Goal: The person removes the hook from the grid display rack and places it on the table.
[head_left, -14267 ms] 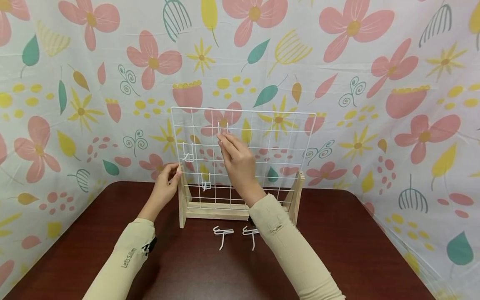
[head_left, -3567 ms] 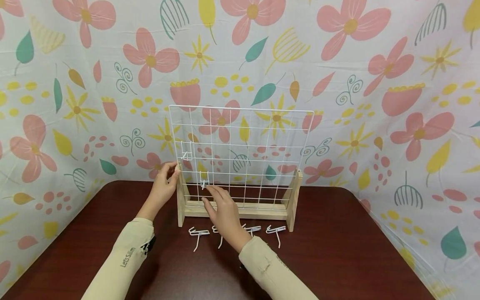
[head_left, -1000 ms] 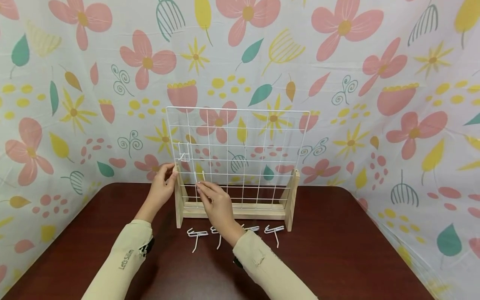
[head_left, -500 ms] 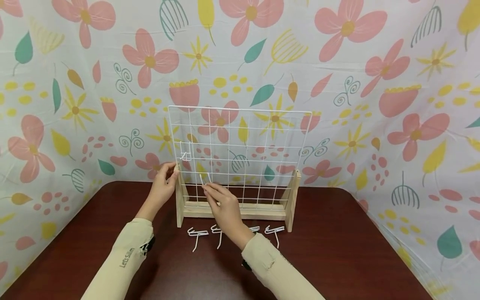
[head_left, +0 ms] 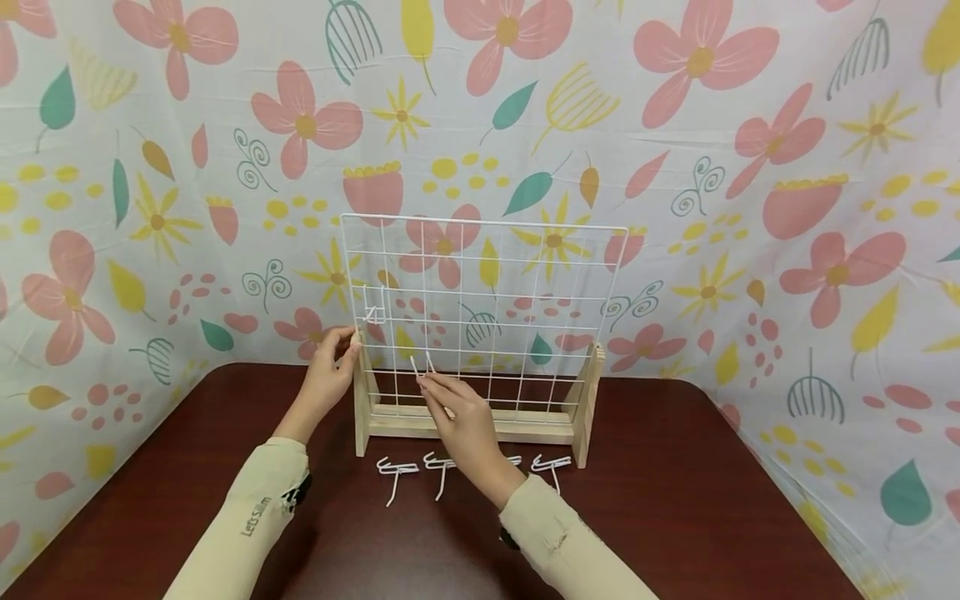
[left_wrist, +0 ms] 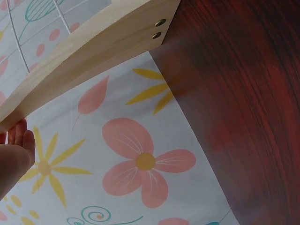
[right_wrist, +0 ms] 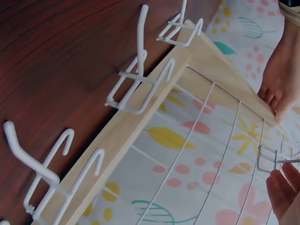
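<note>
White wire hooks, four, lie in a row on the glossy dark-red table; beyond, the right hand pinches a fifth hook, seemingly just drawn off the white wire grid panel, which leaves a single hung hook at its left side; the left hand grips the pale wooden stand holding the panel, before flower-printed cloth

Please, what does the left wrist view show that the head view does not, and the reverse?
Only left wrist: two metal fasteners on the wooden stand.
Only head: the right grip pinching a white hook, and other hooks on the table and wire grid.
Both: the left grip at the stand, the grid, the table and the flowered backdrop.
</note>
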Tool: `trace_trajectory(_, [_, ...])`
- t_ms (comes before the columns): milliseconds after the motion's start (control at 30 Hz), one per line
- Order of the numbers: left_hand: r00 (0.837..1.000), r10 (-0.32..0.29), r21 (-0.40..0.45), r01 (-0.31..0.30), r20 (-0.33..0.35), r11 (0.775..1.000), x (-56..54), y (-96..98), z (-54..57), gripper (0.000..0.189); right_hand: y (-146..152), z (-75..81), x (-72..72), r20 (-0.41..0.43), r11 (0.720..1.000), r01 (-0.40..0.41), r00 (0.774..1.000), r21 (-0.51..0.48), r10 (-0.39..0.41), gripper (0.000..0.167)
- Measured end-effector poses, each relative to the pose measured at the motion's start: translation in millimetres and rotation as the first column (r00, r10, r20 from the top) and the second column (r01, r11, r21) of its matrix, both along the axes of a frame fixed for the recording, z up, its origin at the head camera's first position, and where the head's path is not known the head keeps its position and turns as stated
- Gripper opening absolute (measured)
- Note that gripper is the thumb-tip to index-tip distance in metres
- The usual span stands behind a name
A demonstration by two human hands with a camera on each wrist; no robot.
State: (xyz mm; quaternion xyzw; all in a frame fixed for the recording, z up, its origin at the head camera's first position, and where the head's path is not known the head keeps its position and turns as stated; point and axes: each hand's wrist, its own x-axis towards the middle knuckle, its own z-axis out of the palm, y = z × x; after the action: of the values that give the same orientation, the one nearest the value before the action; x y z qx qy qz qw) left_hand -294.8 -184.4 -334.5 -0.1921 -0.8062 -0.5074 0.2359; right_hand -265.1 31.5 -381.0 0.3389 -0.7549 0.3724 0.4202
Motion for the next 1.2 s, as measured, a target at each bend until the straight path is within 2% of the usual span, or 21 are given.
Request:
trace_trajectory(67, [1.000, 0.003, -0.007, -0.003, -0.003, 1.000, -1.7, 0.1, -1.0, 0.030, 3, -1.0, 1.0, -0.007, 1.000, 0.002, 1.000, 0.004, -0.002, 0.023])
trace_trajectory(300, [1.000, 0.006, 0.008, -0.005, -0.015, 1.000, -27.6, -9.9, -24.4, 0.032, 15, -7.7, 1.7, -0.018, 0.999, 0.031, 0.999, 0.031, -0.031, 0.026])
trace_trajectory(400, [0.999, 0.006, 0.003, -0.006, -0.032, 1.000, -32.3, -11.8, -28.9, 0.032, 21, -10.7, 1.3, -0.017, 0.998, 0.050, 0.999, 0.044, -0.049, 0.026])
trace_trajectory(733, [0.999, -0.004, 0.013, 0.005, -0.034, 1.000, -32.3, -11.1, -28.8, 0.031, 39, -13.9, 5.4, -0.021, 0.998, 0.033, 0.999, 0.047, -0.032, 0.026])
trace_trajectory(900, [1.000, -0.010, 0.007, 0.010, -0.020, 1.000, -14.7, -3.9, -11.0, 0.030, 46, -13.9, 7.8, -0.007, 0.996, 0.052, 0.999, 0.067, -0.052, 0.024])
trace_trajectory(1033, [1.000, -0.007, -0.001, 0.007, -0.012, 1.000, -6.2, -1.1, -2.8, 0.030, 51, -15.3, 9.1, -0.011, 0.993, 0.063, 0.998, 0.097, -0.062, 0.024])
trace_trajectory(1133, [1.000, -0.007, 0.008, 0.008, -0.018, 1.000, -14.4, -4.7, -11.5, 0.030, 56, -17.0, 10.2, -0.023, 0.991, 0.057, 0.998, 0.121, -0.055, 0.025])
trace_trajectory(1167, [1.000, -0.003, 0.003, 0.003, -0.014, 1.000, -14.4, -4.6, -11.3, 0.031, 57, -17.4, 10.6, -0.028, 0.990, 0.055, 0.998, 0.126, -0.051, 0.025])
trace_trajectory(1200, [1.000, -0.002, 0.004, 0.003, -0.014, 1.000, -19.4, -6.4, -15.7, 0.031, 58, -17.6, 11.0, -0.037, 0.990, 0.054, 0.998, 0.130, -0.049, 0.026])
